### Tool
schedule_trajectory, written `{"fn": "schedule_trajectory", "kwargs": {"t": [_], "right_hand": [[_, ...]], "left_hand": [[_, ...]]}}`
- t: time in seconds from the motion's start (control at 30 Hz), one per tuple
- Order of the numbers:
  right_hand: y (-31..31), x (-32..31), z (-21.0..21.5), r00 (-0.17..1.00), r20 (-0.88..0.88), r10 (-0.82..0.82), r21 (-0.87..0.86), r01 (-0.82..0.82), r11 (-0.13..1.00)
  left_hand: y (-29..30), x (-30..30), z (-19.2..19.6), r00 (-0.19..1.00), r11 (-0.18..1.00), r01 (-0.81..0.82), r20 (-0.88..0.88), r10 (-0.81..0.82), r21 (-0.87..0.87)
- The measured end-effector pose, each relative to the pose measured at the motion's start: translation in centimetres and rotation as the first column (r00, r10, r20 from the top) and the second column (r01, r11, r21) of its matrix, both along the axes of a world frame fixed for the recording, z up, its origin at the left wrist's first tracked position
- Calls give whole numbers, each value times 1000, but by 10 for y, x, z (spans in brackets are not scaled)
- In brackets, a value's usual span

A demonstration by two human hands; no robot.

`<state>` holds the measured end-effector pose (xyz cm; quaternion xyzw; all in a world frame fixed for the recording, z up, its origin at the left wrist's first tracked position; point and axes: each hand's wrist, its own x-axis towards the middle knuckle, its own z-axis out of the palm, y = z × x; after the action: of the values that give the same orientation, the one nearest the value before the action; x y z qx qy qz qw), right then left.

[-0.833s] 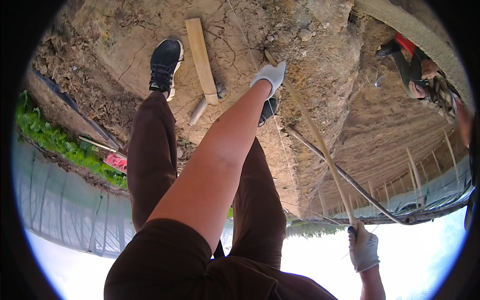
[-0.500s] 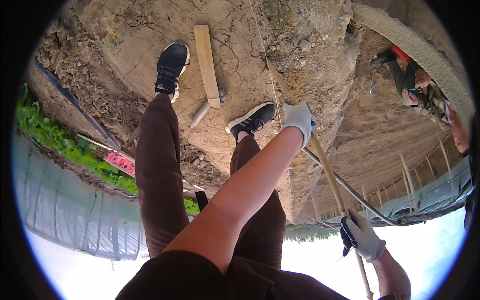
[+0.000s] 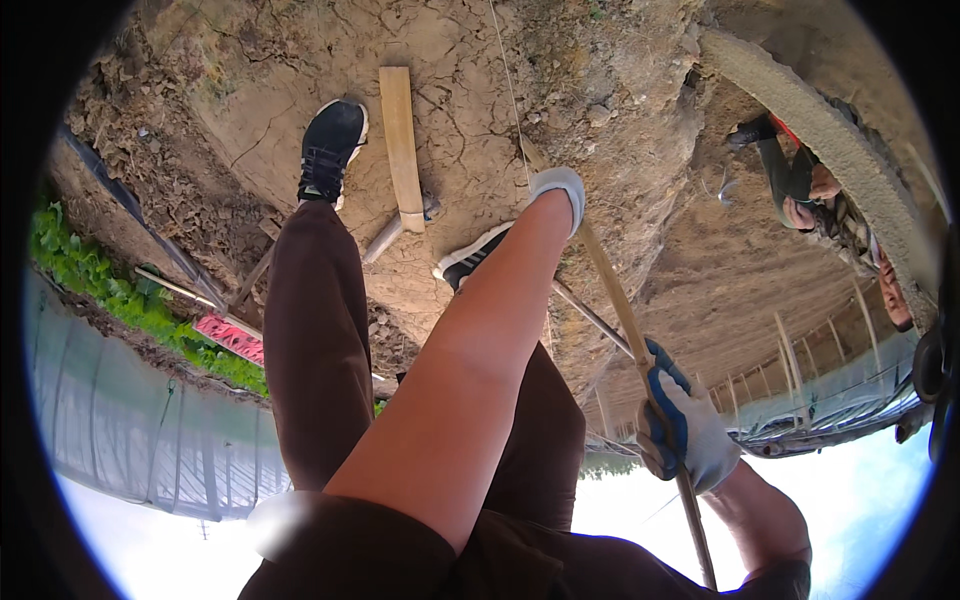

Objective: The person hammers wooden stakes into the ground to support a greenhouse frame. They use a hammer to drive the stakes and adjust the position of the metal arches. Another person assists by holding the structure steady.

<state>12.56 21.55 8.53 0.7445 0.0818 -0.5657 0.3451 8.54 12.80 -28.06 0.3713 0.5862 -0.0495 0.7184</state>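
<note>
A long pale wooden pole [image 3: 612,283] slants from the ground near my feet down to the lower right edge. My left hand [image 3: 558,188], in a white glove, is at the pole's upper part; mostly the cuff shows, with its fingers hidden behind the wrist. Farther along, my right hand [image 3: 690,420], in a white glove with a blue coated palm, is closed round the same pole. The pole's narrow tip [image 3: 532,152] shows just beyond my left hand. A thin string [image 3: 508,75] runs over the soil close to that tip.
Between my dark shoes lies a flat wooden board [image 3: 399,140] on a shorter stick [image 3: 386,240]. A thin metal rod [image 3: 597,318] runs behind the pole. At right, another person [image 3: 800,185] is partly behind a curved, rough-surfaced bar [image 3: 820,120]. Green plants [image 3: 100,285] line the left.
My right hand has moved along the pole toward my left hand. My left hand has shifted slightly up and left and turned, so its cuff now covers more of it.
</note>
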Motion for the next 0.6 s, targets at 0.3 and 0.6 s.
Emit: {"fn": "schedule_trajectory", "kwargs": {"t": [0.3, 0.6], "right_hand": [[-20, 45, -5, 990, -4, 140, 73, -140, 988], [-6, 47, -10, 948, -108, 299, -32, -304, 952]], "left_hand": [[-13, 54, -11, 998, 1000, 13, -64, -14, -22], [-38, 27, 5, 89, -279, -689, -460, 884, -669]]}}
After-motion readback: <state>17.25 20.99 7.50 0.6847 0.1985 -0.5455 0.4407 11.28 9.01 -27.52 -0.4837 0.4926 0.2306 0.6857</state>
